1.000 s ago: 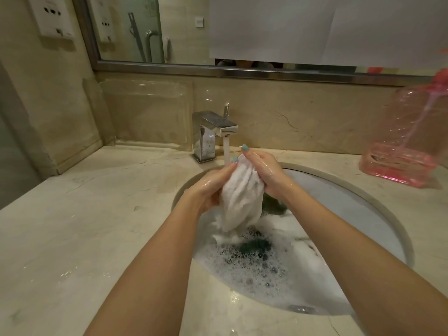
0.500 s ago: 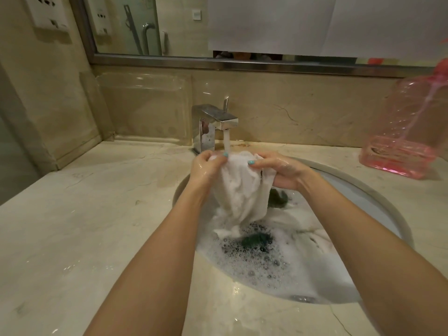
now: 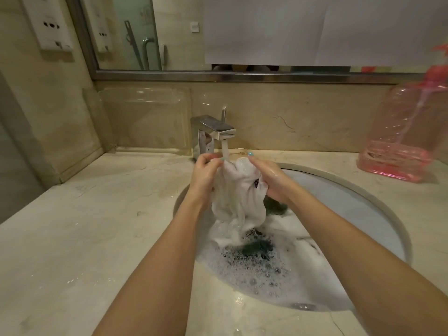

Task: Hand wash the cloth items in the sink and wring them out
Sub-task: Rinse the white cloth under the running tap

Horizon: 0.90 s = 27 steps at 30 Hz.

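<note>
Presently we record the scene from the near edge outward. The marble counter [image 3: 97, 226] runs across six o'clock, wet in patches. Beyond it the sink [image 3: 358, 187] holds a pool of suds [image 3: 254, 272] in its near half. A dark green cloth [image 3: 258, 247] shows through the foam at the basin's centre, and a second dark patch lies toward one o'clock of it, partly hidden.

The white cloth [image 3: 232, 202] is out of the water except for its tail. It hangs with its long axis running twelve to six, the upper end bunched under the water stream [image 3: 225, 149] and the lower end trailing into the suds. Both hands are at that upper end. The left hand [image 3: 206, 175] sits at nine o'clock of the cloth with fingers curled, pinching the top edge right beside the stream. The right hand [image 3: 272, 181] sits at three o'clock and clutches a gathered fold in its palm.

We judge this to be rinsing, with wringing not yet done. For a twist, one hand would need to move down toward six o'clock, since both now hold the same end.

At twelve o'clock stands the faucet [image 3: 214, 130], running. A pink bottle [image 3: 407, 137] stands at two o'clock, well apart. The mirror [image 3: 169, 32] closes the far wall.
</note>
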Each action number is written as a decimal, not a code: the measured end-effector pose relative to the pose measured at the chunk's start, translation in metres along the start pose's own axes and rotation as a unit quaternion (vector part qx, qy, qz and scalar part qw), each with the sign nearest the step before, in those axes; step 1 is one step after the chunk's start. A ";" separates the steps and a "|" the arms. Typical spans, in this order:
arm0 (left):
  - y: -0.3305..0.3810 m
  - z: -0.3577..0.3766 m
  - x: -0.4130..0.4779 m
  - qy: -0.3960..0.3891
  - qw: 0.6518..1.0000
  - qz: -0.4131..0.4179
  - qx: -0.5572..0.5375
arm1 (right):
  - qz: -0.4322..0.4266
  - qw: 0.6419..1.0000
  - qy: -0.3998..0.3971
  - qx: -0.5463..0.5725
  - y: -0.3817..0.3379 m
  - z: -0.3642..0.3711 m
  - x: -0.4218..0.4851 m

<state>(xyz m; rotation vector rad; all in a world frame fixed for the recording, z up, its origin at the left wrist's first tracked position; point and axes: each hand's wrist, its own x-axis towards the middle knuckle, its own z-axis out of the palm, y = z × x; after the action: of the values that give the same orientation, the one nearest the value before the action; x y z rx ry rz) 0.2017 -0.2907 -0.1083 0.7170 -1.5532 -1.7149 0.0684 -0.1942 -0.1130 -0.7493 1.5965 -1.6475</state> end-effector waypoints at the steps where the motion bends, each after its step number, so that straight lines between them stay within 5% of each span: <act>1: 0.001 0.002 -0.002 -0.010 1.000 0.001 0.002 | -0.001 1.000 0.004 -0.011 -0.001 0.001 -0.001; 5: 0.002 0.005 -0.002 -0.024 1.000 0.018 -0.004 | 0.014 0.998 0.042 -0.049 -0.010 0.009 -0.003; 10: 0.000 0.005 -0.001 -0.048 0.998 0.030 0.007 | 0.029 0.989 -0.042 -0.135 -0.013 0.027 -0.008; 17: -0.006 0.000 0.001 -0.010 0.988 0.116 0.100 | -0.058 0.989 0.045 -0.127 -0.006 0.038 -0.003; 23: -0.012 0.002 -0.001 -0.187 0.946 -0.018 0.262 | -0.056 0.987 0.153 -0.006 -0.014 0.029 0.006; 27: -0.011 0.000 0.002 -0.193 0.955 -0.081 0.209 | -0.052 0.980 0.167 0.100 -0.020 0.018 0.005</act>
<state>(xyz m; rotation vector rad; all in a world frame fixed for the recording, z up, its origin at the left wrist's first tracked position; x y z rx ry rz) 0.1993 -0.2922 -0.1190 0.7621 -2.2267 -1.7341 0.0781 -0.2090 -0.0918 -0.4769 1.6022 -2.0606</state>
